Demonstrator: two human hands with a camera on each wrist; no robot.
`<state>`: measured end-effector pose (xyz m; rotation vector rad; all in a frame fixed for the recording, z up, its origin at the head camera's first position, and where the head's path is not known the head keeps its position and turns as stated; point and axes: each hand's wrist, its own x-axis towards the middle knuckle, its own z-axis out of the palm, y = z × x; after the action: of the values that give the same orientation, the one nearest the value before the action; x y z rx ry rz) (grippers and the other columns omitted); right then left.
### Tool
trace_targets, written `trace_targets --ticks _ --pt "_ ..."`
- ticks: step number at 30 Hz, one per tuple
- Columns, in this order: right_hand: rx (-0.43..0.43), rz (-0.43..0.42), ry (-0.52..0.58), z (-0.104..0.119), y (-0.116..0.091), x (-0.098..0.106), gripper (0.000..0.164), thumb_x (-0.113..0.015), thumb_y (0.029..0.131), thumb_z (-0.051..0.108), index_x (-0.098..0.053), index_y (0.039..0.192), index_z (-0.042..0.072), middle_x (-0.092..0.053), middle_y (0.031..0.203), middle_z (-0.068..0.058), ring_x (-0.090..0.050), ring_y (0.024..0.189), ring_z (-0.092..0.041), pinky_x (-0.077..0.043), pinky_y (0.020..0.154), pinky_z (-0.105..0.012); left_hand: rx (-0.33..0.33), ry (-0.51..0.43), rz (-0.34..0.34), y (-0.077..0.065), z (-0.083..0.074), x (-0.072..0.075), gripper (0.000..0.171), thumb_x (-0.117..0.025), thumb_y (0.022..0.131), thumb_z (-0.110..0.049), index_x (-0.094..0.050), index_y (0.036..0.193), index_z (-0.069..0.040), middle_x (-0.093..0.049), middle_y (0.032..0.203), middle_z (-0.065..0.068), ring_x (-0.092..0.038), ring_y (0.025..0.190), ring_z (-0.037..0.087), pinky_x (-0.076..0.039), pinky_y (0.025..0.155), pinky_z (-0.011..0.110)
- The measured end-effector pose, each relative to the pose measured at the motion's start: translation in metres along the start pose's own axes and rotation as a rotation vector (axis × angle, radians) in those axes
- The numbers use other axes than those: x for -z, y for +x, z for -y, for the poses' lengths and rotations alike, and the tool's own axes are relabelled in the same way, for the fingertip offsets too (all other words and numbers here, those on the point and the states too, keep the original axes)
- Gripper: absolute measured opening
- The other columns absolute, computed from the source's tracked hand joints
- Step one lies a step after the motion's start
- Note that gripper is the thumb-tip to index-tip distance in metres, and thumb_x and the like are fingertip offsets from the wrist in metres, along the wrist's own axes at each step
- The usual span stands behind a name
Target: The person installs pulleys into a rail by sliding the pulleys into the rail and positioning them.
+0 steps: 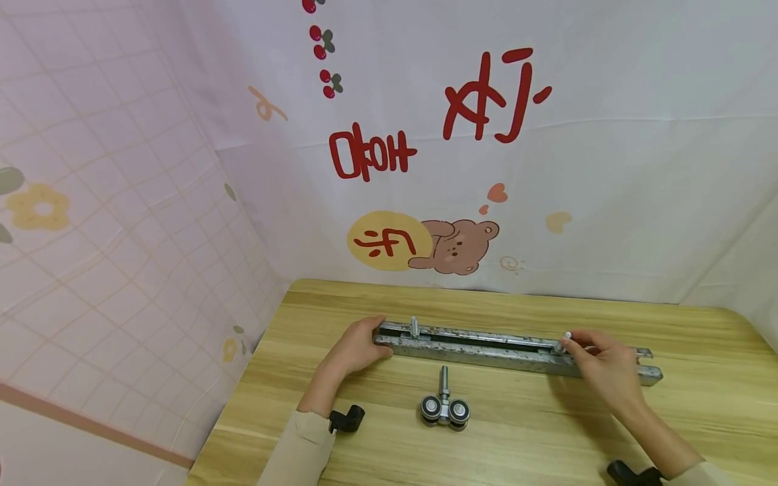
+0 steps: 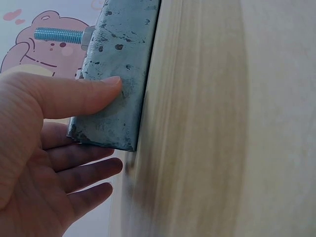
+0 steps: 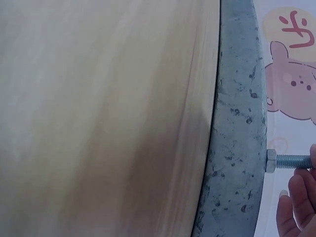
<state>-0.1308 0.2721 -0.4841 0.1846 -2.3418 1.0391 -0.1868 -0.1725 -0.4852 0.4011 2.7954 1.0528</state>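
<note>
A spotted galvanized steel channel rail [image 1: 486, 354] lies across the wooden table with its slot facing up. My left hand [image 1: 354, 347] grips its left end; in the left wrist view the thumb presses the front face and the fingers reach behind. Close to that hand, a threaded bolt [image 1: 415, 327] with a nut [image 2: 87, 38] stands up from the slot. Towards the right end, my right hand [image 1: 610, 371] pinches the top of a second upright bolt [image 3: 292, 161], which also carries a nut [image 3: 270, 161]. Whatever sits beneath the bolts inside the rail is mostly hidden.
A loose roller trolley [image 1: 444, 407], with wheels and an upward-pointing bolt, lies on the wooden table [image 1: 516, 432] in front of the rail. Behind the table hangs a white printed cloth [image 1: 608, 169]; a grid-patterned cloth [image 1: 121, 202] borders the left.
</note>
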Motion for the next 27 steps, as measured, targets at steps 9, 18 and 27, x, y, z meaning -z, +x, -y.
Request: trace_targets --ticks 9,18,27 --pt "0.025 0.037 0.013 0.003 0.002 -0.007 0.012 -0.082 0.089 0.000 -0.080 0.100 -0.003 -0.077 0.093 -0.017 -0.060 0.075 0.010 -0.050 0.057 -0.011 0.003 -0.010 0.000 0.000 -0.001 0.001 0.077 -0.084 0.092 -0.021 -0.047 0.156 0.001 -0.052 0.154 0.019 -0.050 0.141 0.038 -0.046 0.112 0.053" --pt "0.103 0.027 0.004 0.007 0.004 -0.014 0.014 -0.085 0.083 -0.005 -0.081 0.096 0.000 -0.077 0.085 -0.012 -0.060 0.069 0.005 -0.047 0.053 -0.012 0.007 -0.004 -0.003 0.000 -0.001 0.001 0.078 -0.084 0.091 -0.021 -0.047 0.155 0.002 -0.052 0.154 0.020 -0.048 0.142 0.038 -0.045 0.114 0.053" --pt "0.094 0.033 0.021 0.013 0.002 -0.019 0.015 -0.085 0.084 -0.003 -0.081 0.097 0.001 -0.078 0.088 -0.013 -0.061 0.069 0.003 -0.047 0.053 -0.012 0.002 -0.001 0.003 0.000 -0.001 0.000 0.077 -0.085 0.091 -0.021 -0.048 0.155 0.001 -0.052 0.154 0.021 -0.049 0.141 0.039 -0.046 0.112 0.054"
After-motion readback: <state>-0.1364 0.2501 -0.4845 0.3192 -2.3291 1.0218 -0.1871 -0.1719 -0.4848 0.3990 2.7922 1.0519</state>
